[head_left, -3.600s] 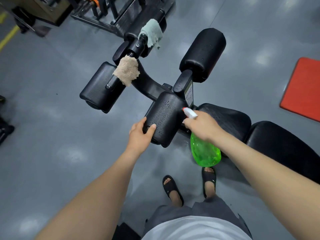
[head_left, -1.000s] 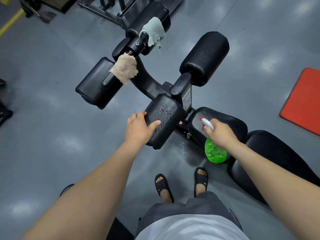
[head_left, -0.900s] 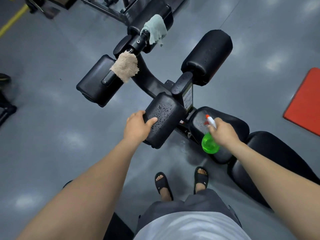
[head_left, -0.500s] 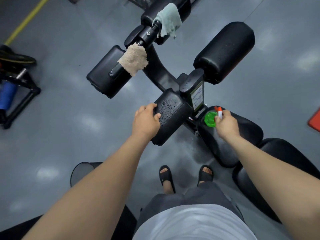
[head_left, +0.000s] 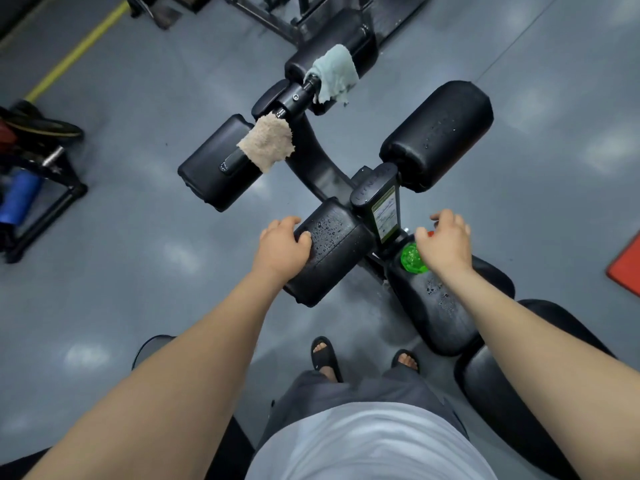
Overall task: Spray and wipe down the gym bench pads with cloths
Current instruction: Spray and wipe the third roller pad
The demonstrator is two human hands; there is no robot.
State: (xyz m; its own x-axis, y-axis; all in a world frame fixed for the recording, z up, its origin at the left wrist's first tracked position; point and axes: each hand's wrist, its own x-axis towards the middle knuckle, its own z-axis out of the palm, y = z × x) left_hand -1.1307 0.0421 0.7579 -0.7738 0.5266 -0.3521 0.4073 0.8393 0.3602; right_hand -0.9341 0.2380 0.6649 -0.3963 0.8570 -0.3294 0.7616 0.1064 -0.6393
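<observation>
The black gym bench has a near roller pad (head_left: 332,251) beaded with spray drops, and my left hand (head_left: 282,245) grips its left end, thumb on top. A green spray bottle (head_left: 412,258) stands upright on the wet seat pad (head_left: 441,313). My right hand (head_left: 445,242) hovers just over the bottle with fingers spread and relaxed, not closed on it. A tan cloth (head_left: 268,143) and a pale green cloth (head_left: 334,77) hang on the bench's handle bar beyond. Two more roller pads sit at far left (head_left: 211,171) and far right (head_left: 440,133).
The back pad (head_left: 519,393) runs off to the lower right. A red mat (head_left: 627,268) lies at the right edge. A black rack with a blue roller (head_left: 17,199) stands at left. Metal equipment framing (head_left: 311,15) is at the top. My sandalled feet (head_left: 325,353) stand by the bench.
My right hand carried the green bottle to the seat pad, stood it upright and opened off it. My left hand stayed gripping the near roller pad.
</observation>
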